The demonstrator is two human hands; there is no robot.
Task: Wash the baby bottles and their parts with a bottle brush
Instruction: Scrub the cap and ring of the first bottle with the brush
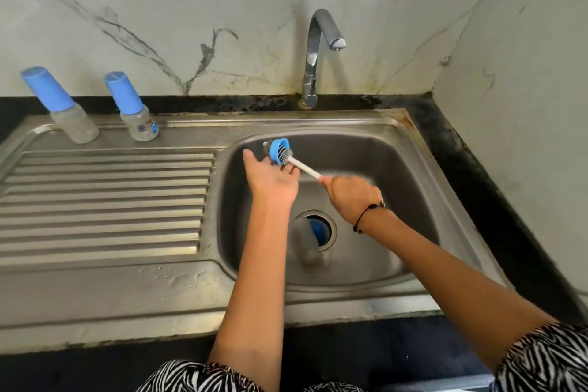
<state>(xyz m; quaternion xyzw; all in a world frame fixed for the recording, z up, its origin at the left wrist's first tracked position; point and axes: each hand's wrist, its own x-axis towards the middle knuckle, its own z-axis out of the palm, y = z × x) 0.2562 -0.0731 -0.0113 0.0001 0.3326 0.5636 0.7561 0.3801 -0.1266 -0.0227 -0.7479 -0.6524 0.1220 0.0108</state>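
Observation:
Over the back left of the sink basin (397, 169), my left hand (272, 183) holds a blue bottle ring (275, 154) at its fingertips, thumb stretched out to the left. A bottle brush (288, 154) with grey bristles is pushed through the ring. My right hand (353, 197) grips the brush's white handle from the right. A clear bottle (307, 239) with a blue part lies blurred on the basin floor over the drain. Two more baby bottles (68, 118) (135, 114) with blue caps stand at the back of the drainboard.
A chrome tap (318, 51) rises behind the basin, with no water running from its spout. The ribbed steel drainboard (105, 200) stretches to the left. Marble walls close off the back and right, and a dark counter edge runs along the right side.

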